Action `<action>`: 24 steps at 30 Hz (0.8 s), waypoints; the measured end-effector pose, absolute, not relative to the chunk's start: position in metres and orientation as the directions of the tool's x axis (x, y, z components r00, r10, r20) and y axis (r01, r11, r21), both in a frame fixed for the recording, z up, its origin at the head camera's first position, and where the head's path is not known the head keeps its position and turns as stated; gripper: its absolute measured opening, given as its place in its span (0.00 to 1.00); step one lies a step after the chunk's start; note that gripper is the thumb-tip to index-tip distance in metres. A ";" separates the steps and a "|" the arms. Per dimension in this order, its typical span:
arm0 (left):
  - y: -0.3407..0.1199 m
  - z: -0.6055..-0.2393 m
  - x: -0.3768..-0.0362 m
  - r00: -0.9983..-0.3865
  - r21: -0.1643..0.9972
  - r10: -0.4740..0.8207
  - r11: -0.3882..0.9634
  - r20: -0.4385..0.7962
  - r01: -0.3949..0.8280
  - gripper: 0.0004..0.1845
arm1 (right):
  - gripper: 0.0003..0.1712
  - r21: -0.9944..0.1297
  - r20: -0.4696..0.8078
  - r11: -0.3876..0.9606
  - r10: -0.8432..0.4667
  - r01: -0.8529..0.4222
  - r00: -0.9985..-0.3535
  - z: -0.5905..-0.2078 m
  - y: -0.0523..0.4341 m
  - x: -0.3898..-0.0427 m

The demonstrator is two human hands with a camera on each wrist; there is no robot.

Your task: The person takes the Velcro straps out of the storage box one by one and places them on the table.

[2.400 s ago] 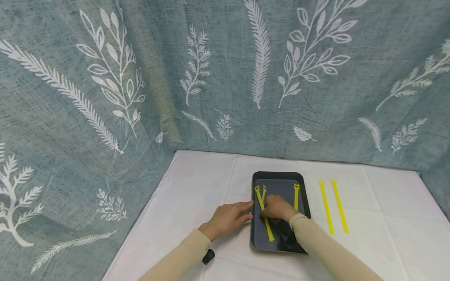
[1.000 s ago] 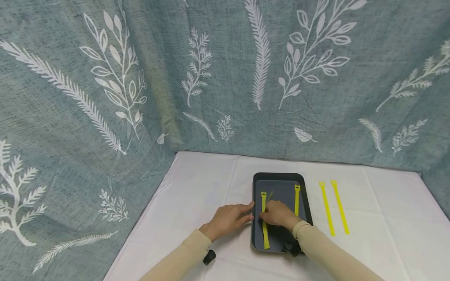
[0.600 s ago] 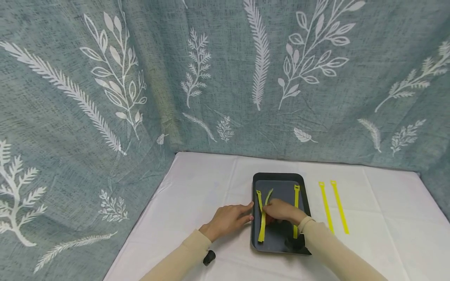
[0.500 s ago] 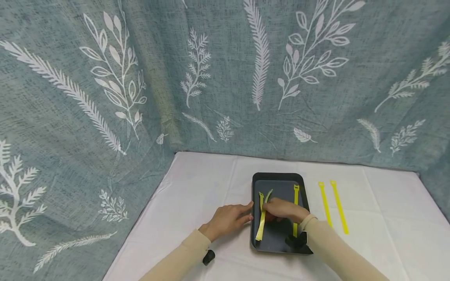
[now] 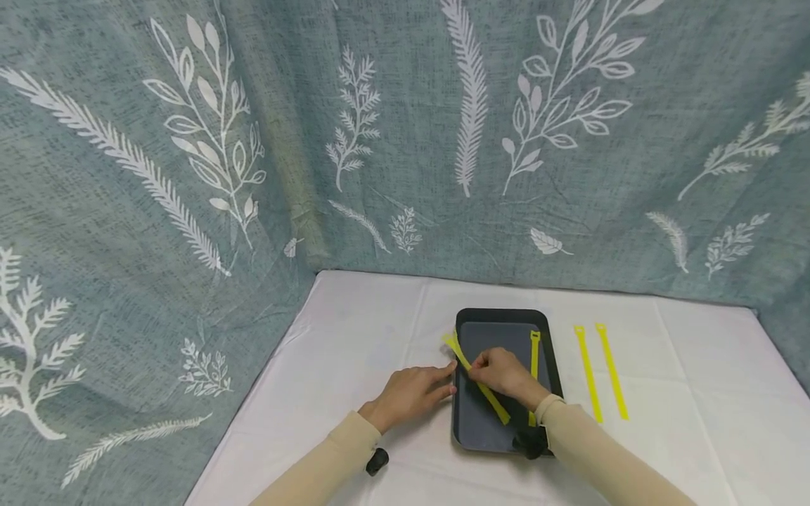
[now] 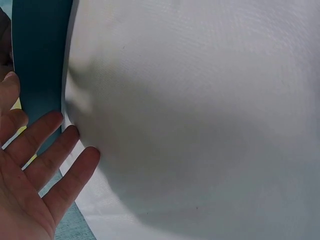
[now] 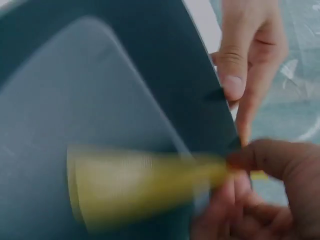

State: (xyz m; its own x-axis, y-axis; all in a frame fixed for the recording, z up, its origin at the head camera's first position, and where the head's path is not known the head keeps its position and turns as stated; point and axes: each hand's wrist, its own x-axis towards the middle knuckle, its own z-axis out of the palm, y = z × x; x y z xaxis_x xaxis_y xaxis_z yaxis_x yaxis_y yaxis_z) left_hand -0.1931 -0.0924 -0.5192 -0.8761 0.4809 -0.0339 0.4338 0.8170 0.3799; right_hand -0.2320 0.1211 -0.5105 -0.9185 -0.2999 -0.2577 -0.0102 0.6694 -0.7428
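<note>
In the head view my right hand [image 5: 503, 372] pinches yellow slotted cable straps [image 5: 493, 404], slanting over the left part of a dark rectangular tray [image 5: 484, 437]. Their slotted upper ends reach past the left rim. The blurred straps [image 7: 135, 187] in the right wrist view show two layered edges, so at least two seem held; the exact number is unclear. Outstretched fingers of my left hand [image 5: 410, 397] touch the tray's left wall from outside. Another yellow strap [image 5: 534, 351] lies along the tray's right side, partly hidden by my right wrist.
Two more yellow straps [image 5: 588, 376] lie side by side on the white-covered table [image 5: 671, 365], right of the tray. Small black objects show by the left sleeve [image 5: 377, 462] and under the right wrist [image 5: 530, 444]. A patterned curtain [image 5: 405, 140] hangs behind.
The straps in the tray's left part have been gathered and lifted by my right hand, and swung so their upper ends cross the left rim. My left hand has stayed put.
</note>
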 end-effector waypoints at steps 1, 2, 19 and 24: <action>-0.093 -0.519 -0.193 -0.876 0.383 0.481 0.816 -0.034 0.434 0.28 | 0.06 -0.741 -0.261 0.672 -0.312 -0.018 -0.914 -0.512 0.120 -0.232; -0.093 -0.519 -0.194 -0.876 0.387 0.481 0.815 -0.035 0.432 0.28 | 0.07 -0.741 -0.268 0.671 -0.324 -0.021 -0.908 -0.514 0.119 -0.232; -0.090 -0.517 -0.194 -0.873 0.424 0.485 0.802 -0.053 0.420 0.29 | 0.13 -0.681 -0.319 0.731 -0.361 -0.053 -0.876 -0.505 0.109 -0.221; -0.089 -0.517 -0.193 -0.877 0.399 0.479 0.814 -0.049 0.422 0.29 | 0.14 -0.697 -0.409 0.717 -0.427 -0.026 -0.806 -0.488 0.112 -0.219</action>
State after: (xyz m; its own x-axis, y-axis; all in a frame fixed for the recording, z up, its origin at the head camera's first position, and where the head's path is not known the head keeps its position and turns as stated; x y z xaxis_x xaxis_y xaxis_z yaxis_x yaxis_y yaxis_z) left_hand -0.1930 -0.0894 -0.5172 -0.8765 0.4789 -0.0493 0.4223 0.8140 0.3988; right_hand -0.2188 0.1122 -0.4879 -0.8064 -0.4272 -0.4089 -0.0262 0.7166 -0.6970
